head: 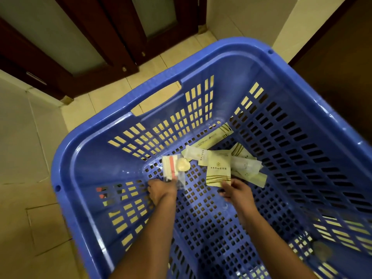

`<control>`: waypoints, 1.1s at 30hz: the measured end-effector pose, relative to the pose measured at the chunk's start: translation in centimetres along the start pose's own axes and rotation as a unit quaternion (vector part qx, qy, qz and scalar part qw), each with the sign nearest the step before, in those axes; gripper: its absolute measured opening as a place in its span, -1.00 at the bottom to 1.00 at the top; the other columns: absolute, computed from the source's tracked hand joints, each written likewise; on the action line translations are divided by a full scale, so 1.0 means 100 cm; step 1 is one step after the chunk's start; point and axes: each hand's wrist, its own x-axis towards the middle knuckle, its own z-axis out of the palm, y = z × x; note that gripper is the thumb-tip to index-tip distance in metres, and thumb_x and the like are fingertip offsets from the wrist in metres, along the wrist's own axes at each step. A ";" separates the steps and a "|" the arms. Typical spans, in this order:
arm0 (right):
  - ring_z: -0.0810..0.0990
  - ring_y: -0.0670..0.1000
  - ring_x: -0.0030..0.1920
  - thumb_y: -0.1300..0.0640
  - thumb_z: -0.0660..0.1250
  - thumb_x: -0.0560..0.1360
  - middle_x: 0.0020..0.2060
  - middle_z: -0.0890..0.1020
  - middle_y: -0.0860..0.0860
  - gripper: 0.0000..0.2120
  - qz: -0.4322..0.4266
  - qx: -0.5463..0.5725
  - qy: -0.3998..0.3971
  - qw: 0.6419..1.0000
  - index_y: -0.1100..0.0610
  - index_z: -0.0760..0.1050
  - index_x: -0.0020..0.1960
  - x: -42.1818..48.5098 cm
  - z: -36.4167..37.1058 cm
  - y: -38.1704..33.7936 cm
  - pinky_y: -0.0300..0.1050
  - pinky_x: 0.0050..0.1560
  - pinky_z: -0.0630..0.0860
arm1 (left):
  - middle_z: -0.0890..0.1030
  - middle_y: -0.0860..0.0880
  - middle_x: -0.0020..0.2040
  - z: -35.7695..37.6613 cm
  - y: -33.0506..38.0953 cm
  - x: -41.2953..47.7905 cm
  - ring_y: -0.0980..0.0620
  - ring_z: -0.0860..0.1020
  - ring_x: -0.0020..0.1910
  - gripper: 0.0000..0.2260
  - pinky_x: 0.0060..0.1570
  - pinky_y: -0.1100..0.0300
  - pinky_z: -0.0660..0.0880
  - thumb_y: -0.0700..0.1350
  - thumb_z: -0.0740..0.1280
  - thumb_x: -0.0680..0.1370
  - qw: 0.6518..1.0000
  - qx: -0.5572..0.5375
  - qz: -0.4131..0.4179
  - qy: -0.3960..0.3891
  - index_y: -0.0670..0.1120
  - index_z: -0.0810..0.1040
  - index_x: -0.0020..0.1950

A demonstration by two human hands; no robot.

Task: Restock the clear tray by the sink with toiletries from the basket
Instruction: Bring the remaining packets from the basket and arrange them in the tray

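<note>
We are still picking: our left hand [161, 191] grips a clear packet [170, 168] and our right hand [236, 192] pinches a cream sachet [217, 174] in the blue basket [302, 63]. Next we should lift both out.

Head view: two forearms and two hands are all of the person that shows. (a) left forearm [145, 238]: bare along its whole visible length, broad at the lower picture edge and tapering evenly to a narrow wrist. (b) left hand [161, 191]: bare; only its back and knuckle line show, the rest being hidden. (c) right forearm [267, 232]: likewise bare, of the same slim, tapering build, with a smooth surface. (d) right hand [236, 191]: bare; the thumb and short fingers [223, 195] show at its far end, their outlines softened by blur. Nails and finer surface detail are too blurred to tell.
</note>
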 end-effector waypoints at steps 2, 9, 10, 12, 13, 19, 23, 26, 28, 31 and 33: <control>0.48 0.08 -0.36 0.27 0.31 0.53 -0.25 0.56 0.20 -0.98 0.026 0.017 0.003 1.000 0.23 0.48 -0.08 0.004 0.001 0.003 -0.04 -0.31 0.43 | 0.44 -0.29 0.27 0.001 0.000 0.000 -0.29 0.47 0.20 -0.39 0.08 -0.10 0.47 -0.08 0.51 0.38 1.000 -0.016 -0.003 -0.005 -0.28 0.29 0.28; 0.47 0.04 -0.38 0.05 0.27 0.56 -0.26 0.58 0.14 -0.84 0.027 0.047 0.008 0.999 0.14 0.46 -0.06 0.010 0.007 -0.007 -0.11 -0.36 0.38 | 0.60 -0.22 0.09 0.011 -0.003 -0.005 -0.24 0.55 0.05 -0.66 0.06 -0.06 0.51 -0.11 0.41 0.48 0.996 -0.059 -0.016 -0.065 -0.26 0.51 0.17; 0.50 0.05 -0.35 0.05 0.27 0.56 -0.20 0.59 0.16 -0.84 0.023 0.032 0.018 0.999 0.14 0.46 -0.07 0.011 0.007 -0.010 -0.10 -0.33 0.41 | 0.60 -0.22 0.09 0.013 -0.003 -0.006 -0.23 0.55 0.05 -0.68 0.07 -0.05 0.51 -0.13 0.40 0.49 0.995 -0.076 -0.017 -0.068 -0.27 0.51 0.16; 0.51 0.05 -0.33 0.12 0.27 0.56 -0.14 0.54 0.18 -0.87 0.023 0.031 0.020 0.999 0.17 0.42 -0.09 0.011 0.008 -0.014 -0.09 -0.29 0.42 | 0.58 -0.22 0.04 0.014 -0.004 -0.013 -0.23 0.54 0.02 -0.79 0.01 -0.02 0.48 -0.18 0.37 0.51 0.990 -0.125 -0.013 -0.065 -0.26 0.52 0.08; 0.51 0.05 -0.32 0.16 0.27 0.56 -0.15 0.51 0.16 -0.89 0.025 0.039 0.013 0.999 0.18 0.41 -0.10 0.008 0.006 -0.016 -0.11 -0.29 0.43 | 0.56 -0.21 -0.03 0.013 -0.004 -0.020 -0.21 0.53 -0.06 -0.90 -0.04 0.01 0.46 -0.20 0.36 0.52 0.986 -0.155 -0.015 -0.062 -0.21 0.51 -0.03; 0.60 0.06 -0.17 0.19 0.31 0.54 -0.09 0.59 0.08 -0.92 0.071 0.128 -0.070 0.987 0.20 0.46 -0.09 -0.036 -0.007 -0.029 -0.03 0.02 0.52 | 0.52 -0.22 -0.03 -0.007 -0.010 -0.084 -0.14 0.48 -0.10 -0.87 -0.05 0.05 0.42 -0.24 0.35 0.53 0.947 -0.297 -0.083 -0.090 -0.27 0.48 0.02; 0.60 0.05 -0.18 0.21 0.33 0.51 -0.05 0.62 0.15 -0.82 0.093 0.158 -0.118 0.976 0.29 0.50 0.06 -0.075 -0.018 -0.036 -0.03 -0.02 0.52 | 0.53 -0.23 0.07 -0.028 -0.008 -0.128 -0.15 0.53 -0.03 -0.64 -0.01 -0.03 0.52 -0.26 0.33 0.53 0.928 -0.330 -0.103 -0.137 -0.26 0.39 0.31; 0.63 0.08 -0.10 0.24 0.34 0.50 -0.13 0.65 0.11 -0.94 0.083 0.130 -0.124 0.980 0.25 0.53 -0.08 -0.105 -0.029 -0.052 -0.03 0.01 0.52 | 0.52 -0.19 -0.06 -0.048 -0.004 -0.157 -0.01 0.44 -0.30 -0.84 -0.34 0.20 0.39 -0.35 0.25 0.53 0.921 -0.335 -0.063 -0.190 -0.22 0.46 0.09; 0.63 0.08 -0.12 0.25 0.35 0.49 -0.17 0.66 0.10 -0.91 0.064 0.106 -0.117 0.985 0.21 0.51 -0.20 -0.122 -0.038 -0.066 -0.03 0.01 0.53 | 0.55 -0.19 -0.14 -0.065 -0.001 -0.177 0.01 0.43 -0.33 -0.89 -0.34 0.20 0.35 -0.37 0.23 0.53 0.920 -0.325 -0.018 -0.217 -0.21 0.50 -0.07; 0.65 0.07 -0.21 0.32 0.32 0.49 -0.21 0.66 0.14 -0.85 0.013 0.113 -0.106 0.988 0.22 0.46 -0.25 -0.156 -0.056 -0.089 -0.12 -0.17 0.60 | 0.58 -0.16 -0.22 -0.094 0.006 -0.209 0.01 0.45 -0.34 -0.86 -0.37 0.21 0.35 -0.37 0.26 0.53 0.911 -0.314 0.075 -0.257 -0.17 0.51 -0.16; 0.63 0.00 -0.33 0.36 0.28 0.50 -0.30 0.62 0.14 -0.79 -0.029 0.124 -0.095 0.987 0.21 0.41 -0.29 -0.186 -0.066 -0.104 -0.20 -0.33 0.57 | 0.57 -0.13 -0.24 -0.115 0.011 -0.231 0.02 0.43 -0.36 -0.87 -0.38 0.23 0.34 -0.35 0.27 0.53 0.897 -0.304 0.138 -0.290 -0.15 0.52 -0.15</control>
